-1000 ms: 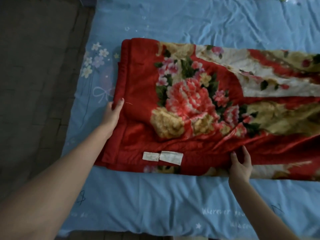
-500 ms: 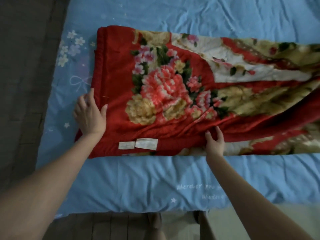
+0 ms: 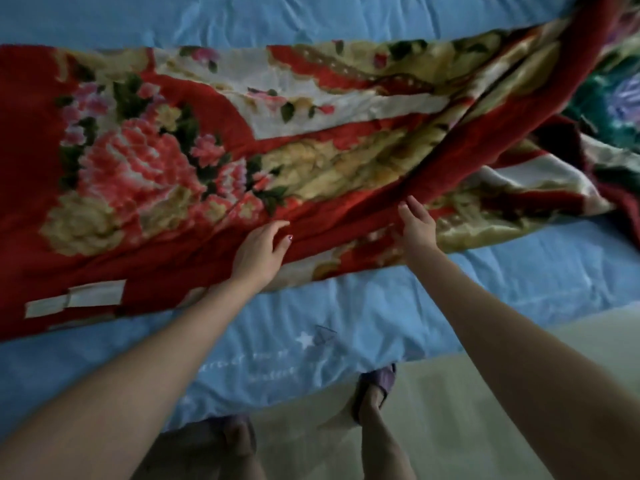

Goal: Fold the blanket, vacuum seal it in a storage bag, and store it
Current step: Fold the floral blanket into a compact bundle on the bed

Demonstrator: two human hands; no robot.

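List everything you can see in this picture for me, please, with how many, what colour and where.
blanket: one, red with pink and cream flowers, spread across the bed, right end rumpled
labels: two, white, on the blanket's near left edge
bed sheet: one, light blue with a white star and writing, under the blanket
floor: pale, below the bed
slippers: two, purple, on the feet by the bed's edge
left hand: one, open, resting on the blanket's near edge
right hand: one, open, touching a red fold
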